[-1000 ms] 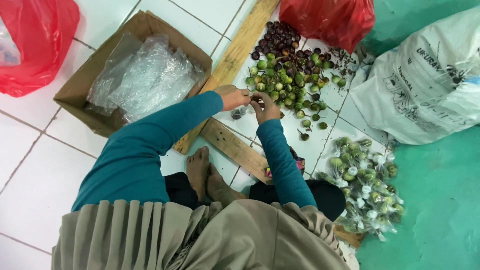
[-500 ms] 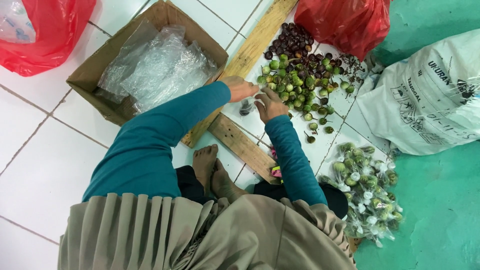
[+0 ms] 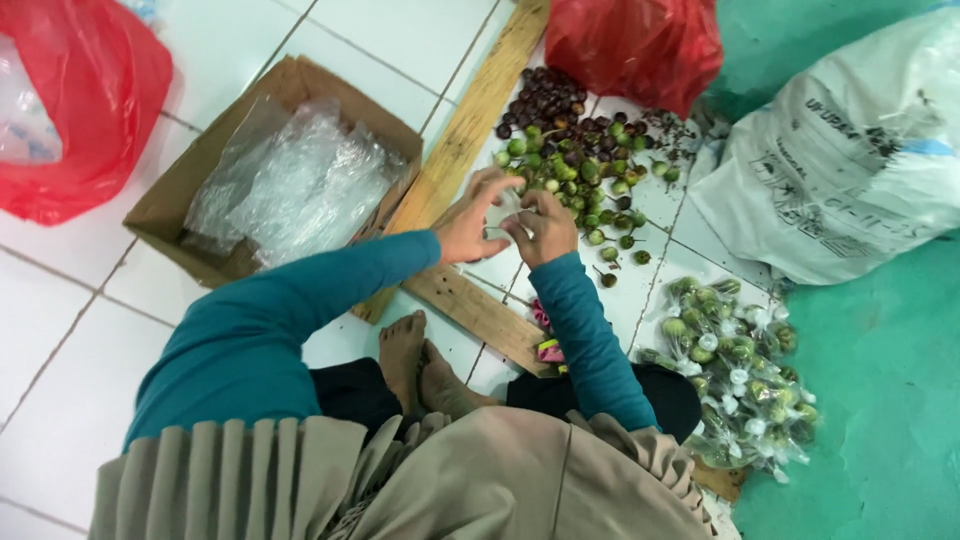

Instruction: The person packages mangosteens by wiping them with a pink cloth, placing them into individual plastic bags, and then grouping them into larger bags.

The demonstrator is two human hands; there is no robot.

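Both hands have pulled in closer together since half a second back, and the view has drifted a bit so the cardboard box sits further left now.

Biggest stuff first: the white sack (image 3: 850,160) is well off to the right of the fingers, and the cardboard box (image 3: 270,180) stuffed with clear plastic bags is off to their left. A red bag (image 3: 635,45) sits beyond the fingers, another red bag (image 3: 80,100) way out left. The pile of packed little bags (image 3: 740,370) is down to the right, by the knee. The loose green and dark fruits (image 3: 575,150) lie on the floor tiles just past the fingertips.

Left hand (image 3: 470,215) and right hand (image 3: 545,225) are touching, fingers curled and pinching one small clear bag (image 3: 505,212) between them. Can't tell what's in it.
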